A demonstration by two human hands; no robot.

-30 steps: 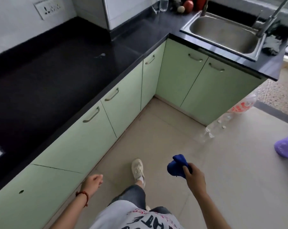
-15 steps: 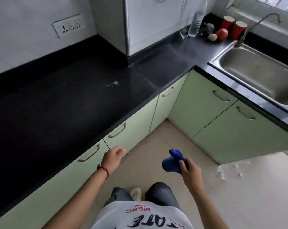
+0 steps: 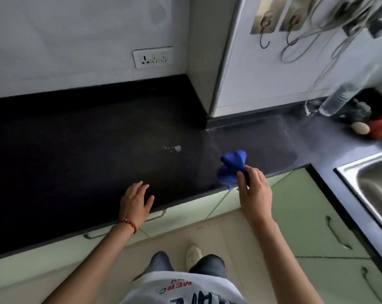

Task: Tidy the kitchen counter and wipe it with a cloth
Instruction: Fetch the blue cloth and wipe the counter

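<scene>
Right hand (image 3: 254,189) pinches bunched blue cloth (image 3: 231,166), held above front edge of black desk (image 3: 76,163), not yet touching it. Left hand (image 3: 135,200) empty, fingers spread wide, over desk edge. Whitish smear (image 3: 173,148) lies on desk just beyond cloth. Judgement: wipe about to start. Best to shake cloth open, press it flat, sweep across smear toward sink (image 3: 372,187), keep clear of produce (image 3: 381,129) in corner.
</scene>
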